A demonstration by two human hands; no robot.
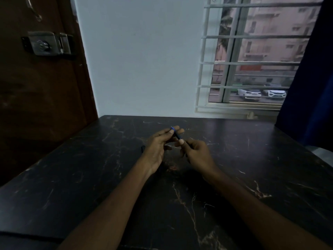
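Both my hands meet over the middle of a dark marble-patterned table (234, 177). Between them is a thin dark pen (177, 134) with a blue tip pointing up and away. My left hand (158, 147) pinches the upper end near the blue tip with thumb and fingers. My right hand (195, 152) grips the lower end, thumb on top. Most of the pen's barrel is hidden by the fingers. A small dark piece (142, 148) lies on the table just left of my left hand; I cannot make out what it is.
A white wall stands right behind the table's far edge. A brown door with a metal lock (46, 43) is at the left. A barred window (248, 56) is at the back right, and a dark blue curtain (310, 78) hangs at the right edge.
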